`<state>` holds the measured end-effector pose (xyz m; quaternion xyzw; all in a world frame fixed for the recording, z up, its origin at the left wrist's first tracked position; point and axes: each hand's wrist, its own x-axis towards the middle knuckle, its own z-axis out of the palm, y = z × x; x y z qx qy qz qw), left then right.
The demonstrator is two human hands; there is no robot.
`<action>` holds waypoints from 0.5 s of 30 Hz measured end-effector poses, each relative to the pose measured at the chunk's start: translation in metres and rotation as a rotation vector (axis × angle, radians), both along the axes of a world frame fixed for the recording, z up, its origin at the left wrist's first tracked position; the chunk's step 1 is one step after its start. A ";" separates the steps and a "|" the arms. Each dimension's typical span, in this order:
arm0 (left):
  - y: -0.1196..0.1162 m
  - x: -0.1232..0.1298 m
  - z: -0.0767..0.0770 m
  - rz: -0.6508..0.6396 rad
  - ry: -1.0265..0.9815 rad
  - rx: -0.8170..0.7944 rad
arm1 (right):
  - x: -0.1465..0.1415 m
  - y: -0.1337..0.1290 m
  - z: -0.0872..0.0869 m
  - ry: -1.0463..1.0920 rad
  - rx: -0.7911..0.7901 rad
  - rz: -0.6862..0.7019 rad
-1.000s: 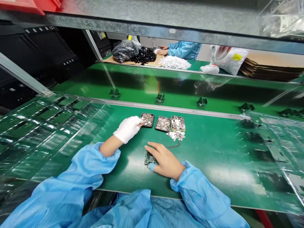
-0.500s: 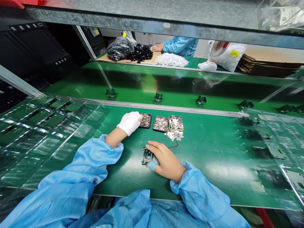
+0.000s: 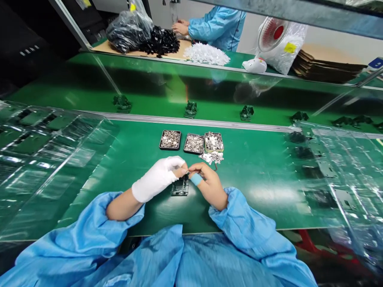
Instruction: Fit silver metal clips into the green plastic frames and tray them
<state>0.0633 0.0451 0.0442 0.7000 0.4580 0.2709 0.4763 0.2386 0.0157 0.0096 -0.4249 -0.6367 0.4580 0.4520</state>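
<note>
My left hand, in a white glove with bare fingertips, is closed in a pinch above the circuit board. Its fingertips meet those of my right hand, which is also pinched and wears blue tape on the thumb. Whatever lies between the fingers is too small to make out. The board lies on the green bench, its far part hidden under my hands. Beyond it stand a left tray, a middle tray and a right tray, all full of small metal pieces. Loose metal pieces lie before them.
Clear plastic blister trays flank me, a left one and a right one. Several circuit boards stand on the green strip behind the metal rail. Farther back are a co-worker's blue sleeve, white parts and a fan.
My left hand has come back from the left tray to the board. My right hand has moved from the board's side to meet it, fingers now pinched. The view has shifted.
</note>
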 end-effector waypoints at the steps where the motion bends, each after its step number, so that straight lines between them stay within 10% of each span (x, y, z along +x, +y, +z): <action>1: -0.001 0.002 -0.001 -0.010 0.047 0.057 | 0.000 0.001 -0.001 0.033 -0.037 -0.003; 15: -0.022 0.008 -0.006 -0.055 0.696 1.076 | -0.002 0.000 0.000 -0.052 0.081 -0.013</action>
